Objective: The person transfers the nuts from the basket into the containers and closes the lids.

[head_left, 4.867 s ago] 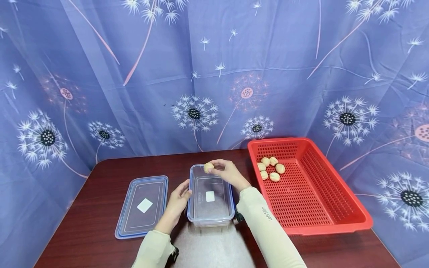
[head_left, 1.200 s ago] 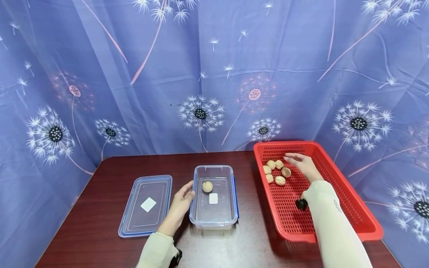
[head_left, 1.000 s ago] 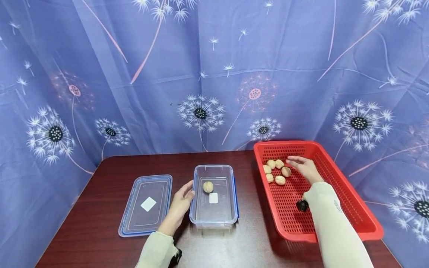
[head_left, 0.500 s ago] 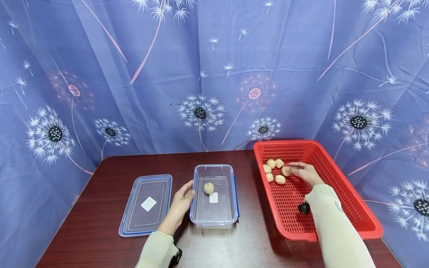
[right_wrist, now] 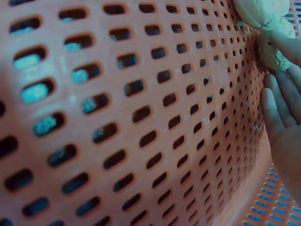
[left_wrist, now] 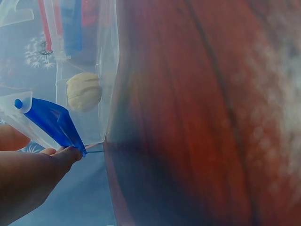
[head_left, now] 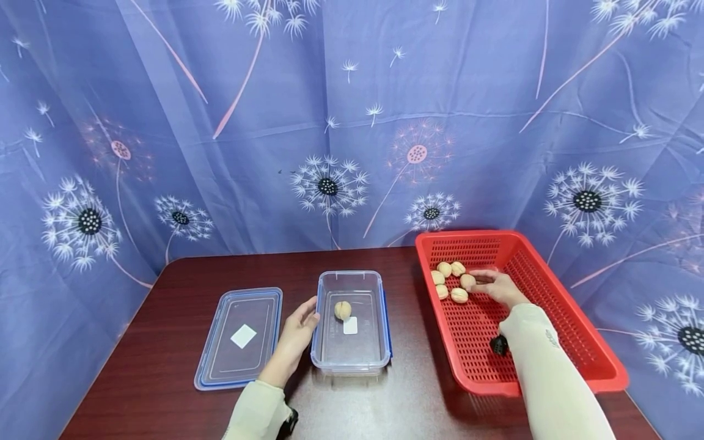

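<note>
A clear plastic food container (head_left: pixel 352 357) with blue side latches stands lidless in mid-table; one walnut (head_left: pixel 343 310) lies inside, near a white label. At the container's left wall, my left hand (head_left: pixel 297 327) holds the side by its blue latch (left_wrist: pixel 54 122), thumb and fingers either side of the flap. To the right, my right hand (head_left: pixel 500 288) reaches into a red perforated basket (head_left: pixel 528 348) and pinches a tan walnut (head_left: pixel 467 282) between thumb and fingers. That walnut (right_wrist: pixel 273 54) is partly covered by the thumb in the right wrist view. Several other walnuts (head_left: pixel 459 296) lie around it.
The container's clear lid (head_left: pixel 238 360) with a blue seal lies flat to the left on the dark red wooden table (head_left: pixel 148 342). Behind the table hangs a blue curtain (head_left: pixel 247 183) with dandelion prints. The basket's raised rim surrounds my right forearm.
A walnut earlier in my right hand now lies in the container. The right hand has moved to the basket and closed its fingers on another walnut. The left hand stays at the container.
</note>
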Action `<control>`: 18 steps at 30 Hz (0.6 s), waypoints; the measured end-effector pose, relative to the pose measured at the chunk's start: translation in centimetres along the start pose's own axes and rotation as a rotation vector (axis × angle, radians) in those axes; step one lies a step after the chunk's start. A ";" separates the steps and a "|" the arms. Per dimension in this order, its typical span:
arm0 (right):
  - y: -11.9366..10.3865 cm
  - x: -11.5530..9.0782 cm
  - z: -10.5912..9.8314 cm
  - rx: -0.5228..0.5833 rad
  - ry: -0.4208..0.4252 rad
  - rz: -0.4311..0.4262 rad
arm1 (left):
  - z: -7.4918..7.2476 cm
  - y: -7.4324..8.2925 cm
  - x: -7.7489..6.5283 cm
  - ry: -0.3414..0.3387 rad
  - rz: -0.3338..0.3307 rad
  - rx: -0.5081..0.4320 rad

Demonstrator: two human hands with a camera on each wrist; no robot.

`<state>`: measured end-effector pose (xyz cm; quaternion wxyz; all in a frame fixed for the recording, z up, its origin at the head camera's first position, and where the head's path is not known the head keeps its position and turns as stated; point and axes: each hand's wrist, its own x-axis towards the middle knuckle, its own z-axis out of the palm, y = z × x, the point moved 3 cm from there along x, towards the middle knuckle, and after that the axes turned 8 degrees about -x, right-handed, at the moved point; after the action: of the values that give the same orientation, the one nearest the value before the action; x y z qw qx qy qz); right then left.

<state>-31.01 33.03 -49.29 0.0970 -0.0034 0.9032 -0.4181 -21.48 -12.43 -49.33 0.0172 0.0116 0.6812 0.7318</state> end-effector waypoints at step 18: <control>-0.5 -0.1 0.0 -0.024 0.027 -0.020 | 0.0 -0.1 0.1 0.003 -0.010 0.010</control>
<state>-30.96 32.69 -48.93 0.0806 -0.0079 0.9092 -0.4084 -21.57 -12.41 -49.40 0.0198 0.0070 0.6848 0.7284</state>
